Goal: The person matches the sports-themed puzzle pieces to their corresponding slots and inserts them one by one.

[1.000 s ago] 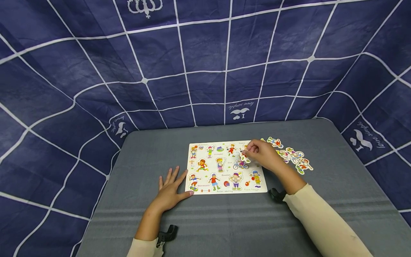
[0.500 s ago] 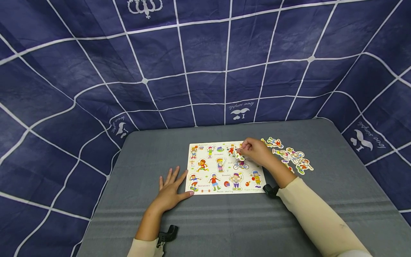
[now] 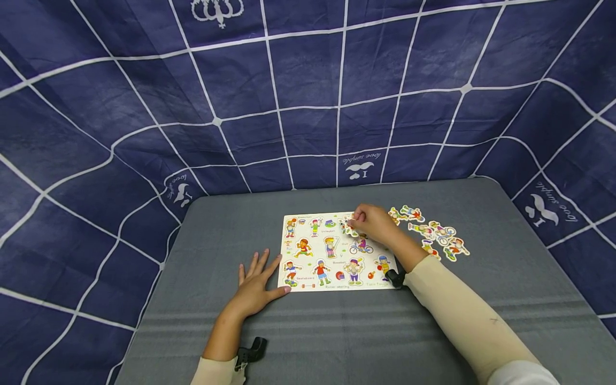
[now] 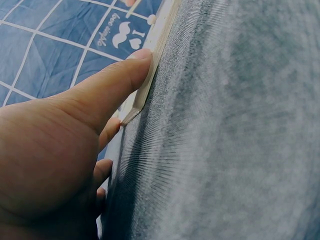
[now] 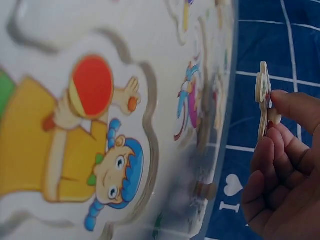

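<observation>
A white puzzle board (image 3: 315, 268) printed with children playing sports lies on the table. My left hand (image 3: 253, 293) is spread at its lower left corner, thumb on the board's edge; in the left wrist view the thumb (image 4: 112, 82) presses that wooden edge. Over the board's upper right part, my right hand (image 3: 377, 223) pinches a wooden puzzle piece (image 3: 348, 226) between thumb and fingers. The right wrist view shows this puzzle piece (image 5: 263, 100) edge-on, raised above the board, its printed face mostly hidden.
Several loose puzzle pieces (image 3: 443, 233) lie on the grey table (image 3: 231, 224) right of the board. A blue curtain (image 3: 308, 80) with white lines hangs behind and at the sides. A black wrist camera (image 3: 395, 278) overlaps the board's lower right corner.
My right hand has moved left across the board's upper part, carrying the pinched puzzle piece over the soccer figure. The left hand has stayed still.
</observation>
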Tool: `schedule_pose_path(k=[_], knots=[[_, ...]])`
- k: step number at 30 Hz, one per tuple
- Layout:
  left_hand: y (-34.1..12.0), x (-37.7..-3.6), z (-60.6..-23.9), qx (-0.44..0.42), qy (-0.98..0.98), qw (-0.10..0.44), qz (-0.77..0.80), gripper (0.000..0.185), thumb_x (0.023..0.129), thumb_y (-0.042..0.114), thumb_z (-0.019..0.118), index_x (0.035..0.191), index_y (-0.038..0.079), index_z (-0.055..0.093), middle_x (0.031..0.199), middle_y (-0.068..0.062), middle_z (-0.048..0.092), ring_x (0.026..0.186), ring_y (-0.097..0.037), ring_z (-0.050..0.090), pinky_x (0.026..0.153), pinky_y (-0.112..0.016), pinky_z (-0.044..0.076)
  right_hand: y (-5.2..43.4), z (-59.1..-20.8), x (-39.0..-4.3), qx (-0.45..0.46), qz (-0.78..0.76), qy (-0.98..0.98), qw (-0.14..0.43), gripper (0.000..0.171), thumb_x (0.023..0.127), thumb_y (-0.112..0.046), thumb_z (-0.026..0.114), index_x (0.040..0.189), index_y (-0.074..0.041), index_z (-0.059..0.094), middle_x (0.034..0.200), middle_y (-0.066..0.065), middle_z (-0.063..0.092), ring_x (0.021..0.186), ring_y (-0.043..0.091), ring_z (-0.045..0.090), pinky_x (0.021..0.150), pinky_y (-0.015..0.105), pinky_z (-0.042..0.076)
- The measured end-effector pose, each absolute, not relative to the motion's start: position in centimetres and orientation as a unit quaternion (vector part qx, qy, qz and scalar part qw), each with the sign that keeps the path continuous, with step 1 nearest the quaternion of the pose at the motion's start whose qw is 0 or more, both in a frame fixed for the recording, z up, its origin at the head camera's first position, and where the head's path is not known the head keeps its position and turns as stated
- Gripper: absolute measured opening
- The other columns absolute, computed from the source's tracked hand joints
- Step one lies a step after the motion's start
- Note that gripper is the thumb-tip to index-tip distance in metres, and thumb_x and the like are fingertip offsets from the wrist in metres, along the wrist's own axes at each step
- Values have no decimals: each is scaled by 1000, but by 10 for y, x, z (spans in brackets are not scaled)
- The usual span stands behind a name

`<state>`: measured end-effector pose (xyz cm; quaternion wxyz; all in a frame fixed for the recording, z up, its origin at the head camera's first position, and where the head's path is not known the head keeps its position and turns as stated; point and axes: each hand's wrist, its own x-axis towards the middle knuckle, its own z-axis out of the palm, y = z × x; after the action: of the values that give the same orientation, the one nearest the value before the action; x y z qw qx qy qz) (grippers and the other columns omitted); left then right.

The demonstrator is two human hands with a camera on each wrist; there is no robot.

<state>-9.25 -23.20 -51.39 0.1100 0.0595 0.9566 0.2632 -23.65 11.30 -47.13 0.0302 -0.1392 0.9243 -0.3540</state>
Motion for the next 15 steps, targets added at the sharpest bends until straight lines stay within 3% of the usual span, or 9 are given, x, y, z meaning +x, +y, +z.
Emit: schedule_pose_path(k=[15], knots=[[-231, -92, -513, 59, 958, 107, 257, 92, 84, 64, 71, 160, 31, 32, 172, -12, 10, 159, -41, -2, 118, -72, -11, 99, -485, -258, -151, -309, 937, 54, 25, 89, -29, 76, 78, -12, 62, 68, -1, 56, 66, 17, 53, 62, 27, 41]])
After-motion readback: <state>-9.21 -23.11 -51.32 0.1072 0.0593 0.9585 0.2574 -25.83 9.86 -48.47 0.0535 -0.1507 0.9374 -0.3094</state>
